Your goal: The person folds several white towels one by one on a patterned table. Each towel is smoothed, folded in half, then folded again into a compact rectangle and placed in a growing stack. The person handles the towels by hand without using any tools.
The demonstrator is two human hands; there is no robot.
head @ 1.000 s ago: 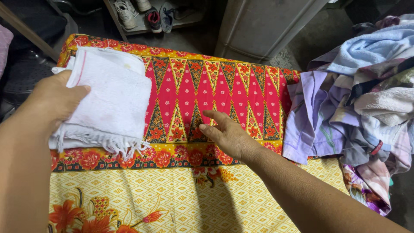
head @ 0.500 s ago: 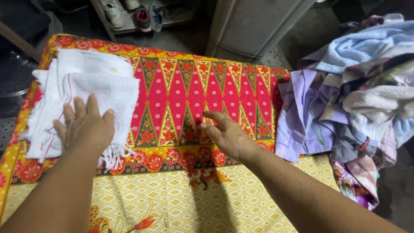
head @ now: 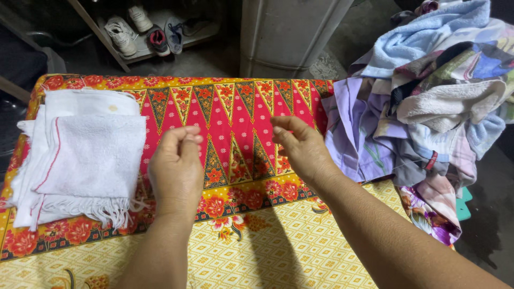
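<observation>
both hands empty: left hand (head: 175, 167) loosely curled, right hand (head: 301, 148) open; laundry pile (head: 428, 101) cropped.

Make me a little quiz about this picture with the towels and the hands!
1. True or false: the left hand rests on the folded white towels.
2. Which side of the patterned cloth has the laundry pile: A left, B right?
3. What sits on the shelf beyond the table?

Key: 1 false, it hovers beside them. 2 B, near the right hand. 3 shoes.
</observation>
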